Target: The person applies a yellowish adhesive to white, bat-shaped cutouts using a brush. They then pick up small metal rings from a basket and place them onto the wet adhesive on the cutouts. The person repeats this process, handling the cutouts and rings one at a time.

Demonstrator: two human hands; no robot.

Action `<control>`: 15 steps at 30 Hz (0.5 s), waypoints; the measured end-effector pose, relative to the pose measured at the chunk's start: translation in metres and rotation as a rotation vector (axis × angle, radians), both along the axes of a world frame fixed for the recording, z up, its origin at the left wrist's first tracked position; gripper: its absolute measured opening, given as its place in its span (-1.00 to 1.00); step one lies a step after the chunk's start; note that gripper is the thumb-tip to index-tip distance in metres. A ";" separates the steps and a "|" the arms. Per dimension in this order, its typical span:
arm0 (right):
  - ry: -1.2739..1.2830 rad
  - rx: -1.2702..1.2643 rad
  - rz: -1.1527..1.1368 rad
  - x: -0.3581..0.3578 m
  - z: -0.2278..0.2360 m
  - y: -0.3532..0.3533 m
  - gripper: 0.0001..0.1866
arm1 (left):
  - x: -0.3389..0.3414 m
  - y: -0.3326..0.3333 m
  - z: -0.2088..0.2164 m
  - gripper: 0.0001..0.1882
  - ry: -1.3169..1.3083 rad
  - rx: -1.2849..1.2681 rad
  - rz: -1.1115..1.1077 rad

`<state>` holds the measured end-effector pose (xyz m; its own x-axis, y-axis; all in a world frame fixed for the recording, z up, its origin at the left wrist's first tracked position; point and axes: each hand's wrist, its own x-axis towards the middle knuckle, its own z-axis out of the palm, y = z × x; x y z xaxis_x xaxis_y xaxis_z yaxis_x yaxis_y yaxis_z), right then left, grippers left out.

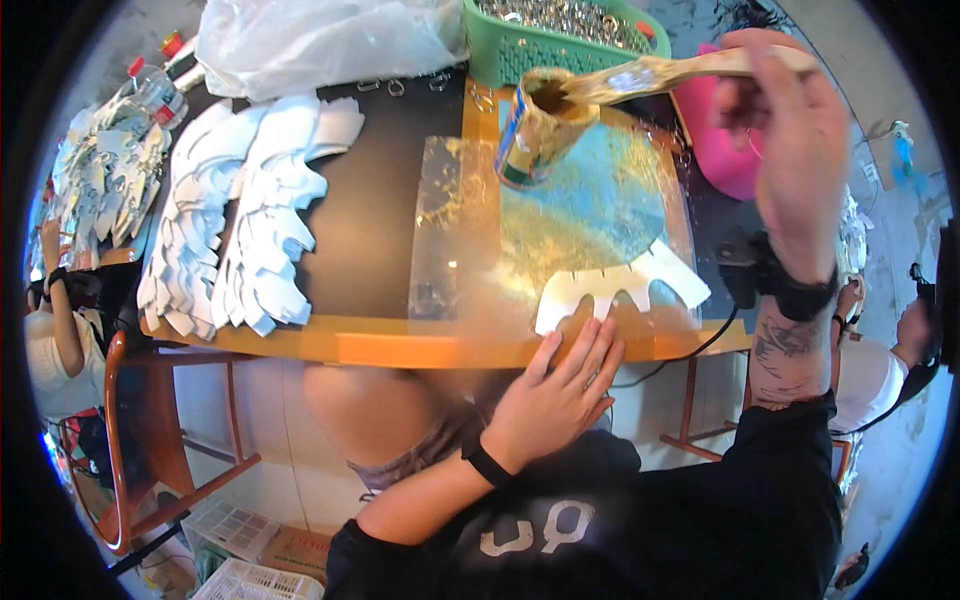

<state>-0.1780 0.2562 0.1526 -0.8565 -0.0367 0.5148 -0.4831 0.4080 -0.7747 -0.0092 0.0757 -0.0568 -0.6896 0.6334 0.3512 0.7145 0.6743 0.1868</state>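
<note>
My right hand (pixel 800 150) is closed around the wooden handle of a brush (pixel 690 68). The brush tip is hidden inside a glue-smeared can (pixel 545 135), which stands on a stained work sheet (pixel 600 205). At the table's front edge, my left hand (pixel 555 395) lies with its fingers stretched out. Its fingertips touch the lower edge of a white scalloped cut-out piece (pixel 620 285) with small slits. That piece lies flat on the sheet's near part.
Overlapping stacks of white cut pieces (pixel 265 220) lie left. Behind are a plastic bag (pixel 330 45) and a green basket (pixel 500 60) of metal parts. A pink container (pixel 725 150) stands right; a clear bottle (pixel 155 92) is far left. A cable (pixel 690 355) crosses the front edge.
</note>
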 end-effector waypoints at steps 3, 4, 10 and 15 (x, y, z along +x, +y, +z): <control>-0.098 -0.051 0.048 -0.025 -0.019 -0.020 -0.74 | 0.000 0.000 -0.002 -0.32 0.001 0.033 -0.003; -0.169 -0.068 0.066 -0.032 -0.026 -0.022 -0.73 | -0.001 0.000 -0.002 -0.32 0.002 0.037 -0.011; -0.370 -0.154 0.087 -0.020 -0.037 0.003 -0.69 | -0.005 -0.002 0.000 -0.33 0.010 0.018 -0.037; -0.464 0.334 -0.279 0.019 -0.049 0.138 -0.73 | -0.003 -0.002 0.000 -0.39 0.002 0.031 -0.039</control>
<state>-0.1591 0.3947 0.1034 -0.9883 0.1251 0.0875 0.0311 0.7259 -0.6871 -0.0127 0.0739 -0.0564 -0.6635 0.6488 0.3726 0.7407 0.6397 0.2052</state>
